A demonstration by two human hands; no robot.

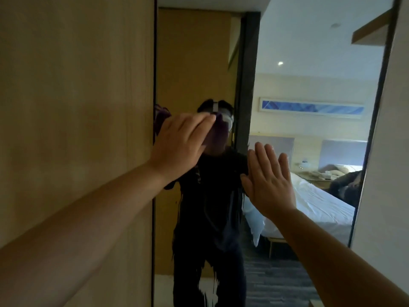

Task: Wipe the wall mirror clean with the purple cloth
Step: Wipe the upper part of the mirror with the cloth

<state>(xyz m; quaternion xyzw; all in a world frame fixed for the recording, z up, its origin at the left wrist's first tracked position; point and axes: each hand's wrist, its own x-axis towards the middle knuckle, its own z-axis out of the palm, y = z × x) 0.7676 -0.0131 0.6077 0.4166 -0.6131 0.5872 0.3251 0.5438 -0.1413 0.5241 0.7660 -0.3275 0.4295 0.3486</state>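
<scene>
Hands work side by side on the tall wall mirror (309,89), which stands in a thin dark frame between a wooden panel (75,107) on its left and a pale wall on its right. The left hand (179,142) lies flat near the mirror's left edge at about mid-height, its fingers straight and pressed together, pinning the purple cloth (162,117) against the glass. Most of the cloth is hidden under the palm; a crumpled bit sticks out above the hand by the frame, and a darker purple patch shows beyond the fingertips, though that may partly be its reflection.

The right hand (269,180) is held lower and further right, open and empty, palm toward the glass, fingers upright and slightly apart. Whether it actually touches the mirror is hard to tell from this angle.

Reflected in the glass are the person in dark clothing, a bed with white sheets (321,200), and a long blue picture (312,107) on the far wall.
</scene>
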